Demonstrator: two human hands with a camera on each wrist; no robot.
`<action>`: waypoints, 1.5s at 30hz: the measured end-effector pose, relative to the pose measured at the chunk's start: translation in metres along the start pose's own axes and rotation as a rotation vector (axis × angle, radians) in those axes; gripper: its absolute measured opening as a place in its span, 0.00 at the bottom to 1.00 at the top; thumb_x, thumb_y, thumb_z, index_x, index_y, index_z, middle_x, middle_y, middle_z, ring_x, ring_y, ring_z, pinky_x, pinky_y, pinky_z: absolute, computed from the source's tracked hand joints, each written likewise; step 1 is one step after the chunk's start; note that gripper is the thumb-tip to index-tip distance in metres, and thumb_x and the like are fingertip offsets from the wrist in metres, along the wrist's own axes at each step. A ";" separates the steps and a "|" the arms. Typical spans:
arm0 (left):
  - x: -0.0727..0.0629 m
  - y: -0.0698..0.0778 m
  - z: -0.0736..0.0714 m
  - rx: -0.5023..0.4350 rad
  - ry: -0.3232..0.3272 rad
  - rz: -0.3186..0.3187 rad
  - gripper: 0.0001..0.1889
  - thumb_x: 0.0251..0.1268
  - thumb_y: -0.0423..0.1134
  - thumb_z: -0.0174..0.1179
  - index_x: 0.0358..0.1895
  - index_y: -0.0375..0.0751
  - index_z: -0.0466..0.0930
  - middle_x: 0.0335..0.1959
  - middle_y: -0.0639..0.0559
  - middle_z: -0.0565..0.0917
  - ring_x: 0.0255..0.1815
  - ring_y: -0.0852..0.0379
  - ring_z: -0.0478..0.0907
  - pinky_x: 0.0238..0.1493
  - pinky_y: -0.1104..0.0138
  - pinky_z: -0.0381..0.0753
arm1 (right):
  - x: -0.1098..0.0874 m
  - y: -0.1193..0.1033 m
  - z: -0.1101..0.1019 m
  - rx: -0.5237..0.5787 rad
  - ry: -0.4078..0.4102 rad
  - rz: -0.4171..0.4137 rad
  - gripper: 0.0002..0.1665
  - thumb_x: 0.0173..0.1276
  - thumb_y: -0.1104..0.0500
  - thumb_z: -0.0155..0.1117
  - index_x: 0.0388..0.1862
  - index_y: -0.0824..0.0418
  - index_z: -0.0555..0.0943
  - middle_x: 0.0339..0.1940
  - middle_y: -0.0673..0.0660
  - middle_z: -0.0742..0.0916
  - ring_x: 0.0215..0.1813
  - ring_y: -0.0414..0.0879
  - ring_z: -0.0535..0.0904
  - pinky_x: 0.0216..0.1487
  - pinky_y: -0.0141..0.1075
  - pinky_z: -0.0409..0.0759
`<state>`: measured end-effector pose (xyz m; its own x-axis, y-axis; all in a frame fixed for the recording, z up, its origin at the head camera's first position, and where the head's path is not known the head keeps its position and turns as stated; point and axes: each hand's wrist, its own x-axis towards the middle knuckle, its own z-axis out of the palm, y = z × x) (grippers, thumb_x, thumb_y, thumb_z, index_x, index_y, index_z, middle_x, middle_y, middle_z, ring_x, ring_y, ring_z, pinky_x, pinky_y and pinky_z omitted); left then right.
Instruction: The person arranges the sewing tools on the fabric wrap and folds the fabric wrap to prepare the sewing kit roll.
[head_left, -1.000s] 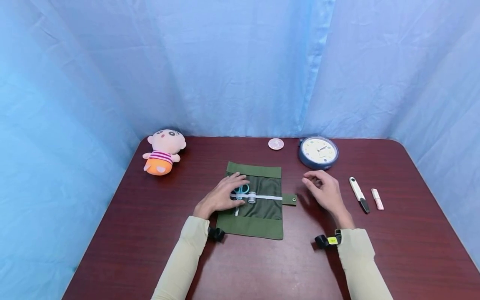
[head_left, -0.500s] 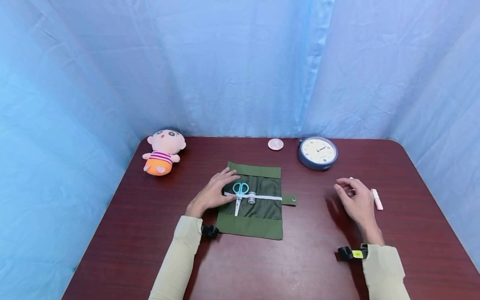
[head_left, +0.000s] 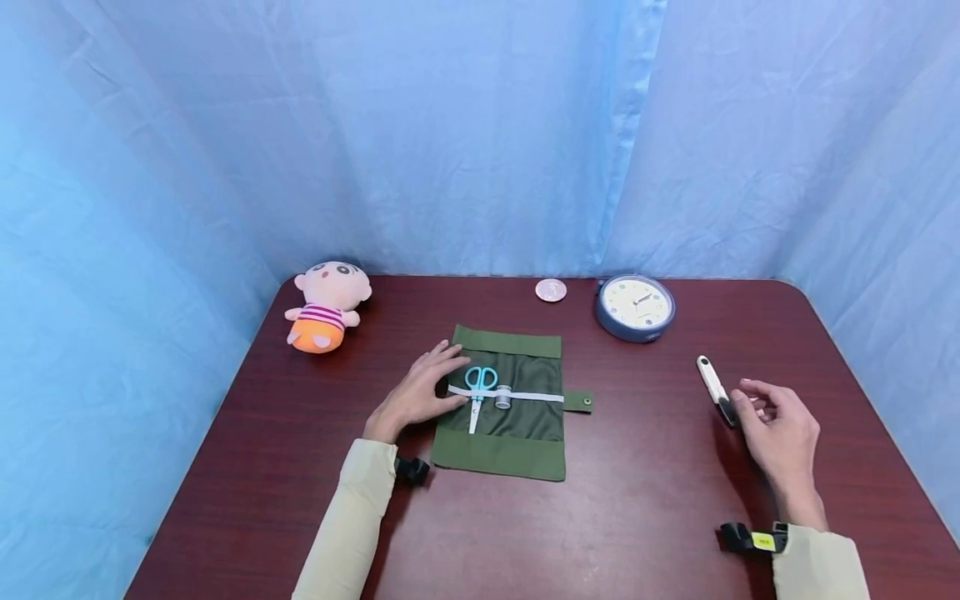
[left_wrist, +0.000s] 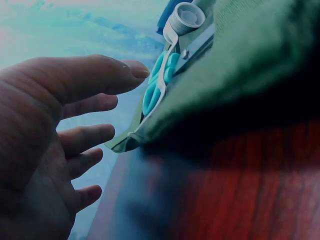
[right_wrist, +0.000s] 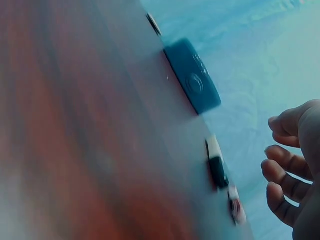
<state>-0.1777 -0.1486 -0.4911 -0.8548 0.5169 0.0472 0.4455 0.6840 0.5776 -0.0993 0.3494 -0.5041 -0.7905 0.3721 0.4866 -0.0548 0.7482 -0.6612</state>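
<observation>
A green fabric roll pouch [head_left: 517,458] lies unfolded on the table. Under its white elastic strap [head_left: 540,397] sit teal-handled scissors [head_left: 475,414] and a spool of grey thread [head_left: 503,402]. My left hand [head_left: 412,400] hovers at the pouch's left edge, fingers spread and holding nothing; in the left wrist view its thumb is close to the scissor handles [left_wrist: 150,98]. On the right, my right hand [head_left: 783,433] has loosely bent fingers with nothing between them. Beside its fingertips lies a slim white tool with a dark end [head_left: 712,382]. A small pink-and-white stick [right_wrist: 237,206] is mostly hidden by that hand in the head view.
A round blue clock [head_left: 636,308] and a shiny round disc [head_left: 551,290] stand along the back edge. At the back left lies a plush doll [head_left: 325,307]. Blue curtains [head_left: 480,133] surround the dark red table [head_left: 600,533]. A snap tab [head_left: 577,402] sticks out from the pouch's right side.
My right hand has moved from beside the pouch to the right and nearer, past the white tool. My left hand has drawn back leftward off the scissors, uncovering them.
</observation>
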 end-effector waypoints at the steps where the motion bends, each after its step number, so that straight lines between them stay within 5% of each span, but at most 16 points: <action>1: -0.001 -0.001 0.000 -0.002 0.000 0.001 0.31 0.63 0.44 0.68 0.70 0.41 0.73 0.78 0.40 0.65 0.83 0.39 0.51 0.80 0.40 0.53 | -0.002 0.002 -0.003 -0.005 0.000 0.019 0.11 0.62 0.63 0.71 0.43 0.65 0.88 0.30 0.24 0.74 0.29 0.15 0.67 0.35 0.11 0.61; 15: -0.004 -0.009 0.005 -0.007 -0.031 -0.051 0.31 0.64 0.45 0.68 0.69 0.41 0.74 0.80 0.40 0.61 0.84 0.40 0.48 0.80 0.40 0.53 | -0.019 0.021 -0.010 -0.018 -0.039 0.136 0.13 0.61 0.60 0.72 0.43 0.64 0.88 0.30 0.26 0.74 0.29 0.13 0.67 0.33 0.09 0.62; 25: -0.006 -0.013 0.009 0.008 -0.027 -0.024 0.30 0.63 0.44 0.68 0.67 0.38 0.75 0.80 0.39 0.61 0.83 0.38 0.50 0.80 0.41 0.52 | -0.025 0.024 -0.005 -0.029 -0.029 0.095 0.14 0.55 0.63 0.75 0.41 0.67 0.87 0.33 0.29 0.72 0.38 0.16 0.63 0.39 0.17 0.58; 33: -0.008 -0.019 0.014 -0.014 -0.026 -0.017 0.31 0.63 0.44 0.67 0.68 0.37 0.75 0.80 0.39 0.60 0.84 0.38 0.48 0.82 0.42 0.48 | -0.028 0.028 -0.003 -0.106 -0.112 0.122 0.16 0.57 0.59 0.75 0.43 0.66 0.87 0.42 0.61 0.79 0.39 0.19 0.58 0.39 0.25 0.57; 45: -0.008 -0.020 0.017 -0.047 0.003 -0.012 0.30 0.62 0.45 0.68 0.68 0.39 0.75 0.80 0.41 0.61 0.84 0.39 0.49 0.81 0.41 0.48 | -0.028 0.027 -0.003 -0.147 -0.122 0.112 0.14 0.55 0.59 0.76 0.38 0.66 0.87 0.43 0.61 0.77 0.40 0.17 0.55 0.38 0.29 0.59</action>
<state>-0.1752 -0.1574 -0.5168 -0.8608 0.5072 0.0428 0.4226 0.6653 0.6155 -0.0766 0.3613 -0.5341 -0.8550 0.3946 0.3365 0.1198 0.7816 -0.6122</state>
